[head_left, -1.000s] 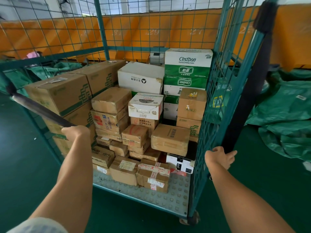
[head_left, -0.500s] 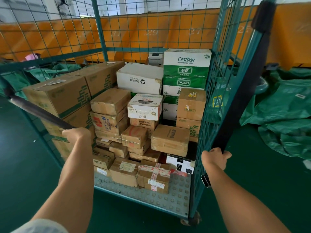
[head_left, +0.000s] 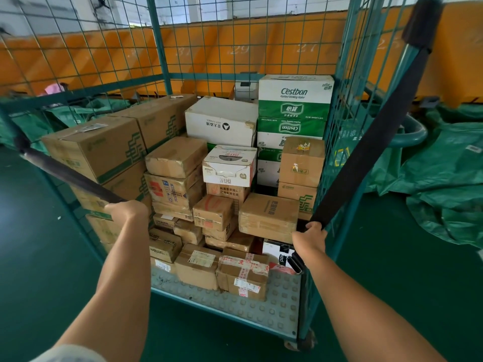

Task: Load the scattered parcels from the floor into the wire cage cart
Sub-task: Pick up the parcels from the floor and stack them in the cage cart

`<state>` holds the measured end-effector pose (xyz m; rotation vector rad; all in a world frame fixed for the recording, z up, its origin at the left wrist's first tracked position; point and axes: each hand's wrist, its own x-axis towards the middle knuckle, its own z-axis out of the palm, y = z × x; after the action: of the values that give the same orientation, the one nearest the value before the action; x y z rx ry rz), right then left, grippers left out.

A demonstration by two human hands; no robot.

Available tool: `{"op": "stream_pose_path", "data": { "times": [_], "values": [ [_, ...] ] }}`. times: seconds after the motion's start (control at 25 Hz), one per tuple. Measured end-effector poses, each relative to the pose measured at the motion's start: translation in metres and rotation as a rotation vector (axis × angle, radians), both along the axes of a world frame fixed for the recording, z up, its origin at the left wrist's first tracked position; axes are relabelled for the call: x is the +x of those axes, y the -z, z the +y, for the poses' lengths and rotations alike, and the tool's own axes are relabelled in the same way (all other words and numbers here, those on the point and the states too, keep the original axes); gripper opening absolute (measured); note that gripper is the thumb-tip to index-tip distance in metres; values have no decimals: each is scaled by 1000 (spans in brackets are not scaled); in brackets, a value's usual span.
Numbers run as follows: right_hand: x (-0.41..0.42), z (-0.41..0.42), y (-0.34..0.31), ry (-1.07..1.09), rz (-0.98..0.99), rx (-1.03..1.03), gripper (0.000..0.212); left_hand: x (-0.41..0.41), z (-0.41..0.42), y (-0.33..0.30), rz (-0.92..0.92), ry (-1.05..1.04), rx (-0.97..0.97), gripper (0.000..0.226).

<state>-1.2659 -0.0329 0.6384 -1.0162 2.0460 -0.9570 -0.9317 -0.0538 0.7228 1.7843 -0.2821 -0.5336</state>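
The green wire cage cart (head_left: 337,105) stands open toward me, stacked with several cardboard parcels (head_left: 269,218) and white and green water cartons (head_left: 295,100) on its studded grey floor (head_left: 274,307). My left hand (head_left: 128,209) grips the end of a black strap (head_left: 68,173) that runs from the cart's left side. My right hand (head_left: 309,236) holds the other black strap (head_left: 371,142), which hangs down from the top of the right post. A black buckle (head_left: 296,262) dangles below my right wrist.
Green mail sacks (head_left: 444,184) lie heaped on the green floor to the right and behind the left mesh. An orange wall (head_left: 235,48) runs behind the cart. A caster wheel (head_left: 303,340) shows at the cart's near right corner.
My right hand has slid inward from the right post toward the cart opening, drawing the black strap with it. My left hand keeps its hold on the left strap.
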Motion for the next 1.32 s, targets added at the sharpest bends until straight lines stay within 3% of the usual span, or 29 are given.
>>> {"op": "stream_pose_path", "data": {
  "times": [0.08, 0.24, 0.36, 0.44, 0.52, 0.68, 0.8, 0.96, 1.12, 1.32],
  "values": [
    [13, -5, -1, 14, -57, -50, 38, 11, -14, 10, 75, -74, 54, 46],
    [50, -20, -8, 206, -370, -140, 59, 22, -23, 16, 82, 81, -7, 48],
    [73, -30, -18, 309, -591, -153, 64, 39, -37, 27, 91, 180, 5, 46],
    [82, -42, -19, 210, -531, -49, 64, 47, -46, 28, 160, 231, -5, 43],
    [100, -54, -22, 41, -471, 74, 49, 52, -53, 22, 268, 254, -62, 42],
    [149, -80, -31, -88, -428, 112, 46, 61, -73, 6, 396, 407, -232, 52],
    [174, -91, -33, -96, -462, 56, 33, 74, -84, -8, 359, 539, -189, 54],
    [208, -101, -25, -100, -478, 47, 42, 92, -103, -20, 290, 623, -98, 52],
    [241, -111, -24, -136, -438, 68, 49, 88, -116, -29, 419, 667, -143, 53],
    [262, -141, -25, -45, -656, 29, 49, 86, -139, -33, 624, 669, -301, 48]
  ]
}}
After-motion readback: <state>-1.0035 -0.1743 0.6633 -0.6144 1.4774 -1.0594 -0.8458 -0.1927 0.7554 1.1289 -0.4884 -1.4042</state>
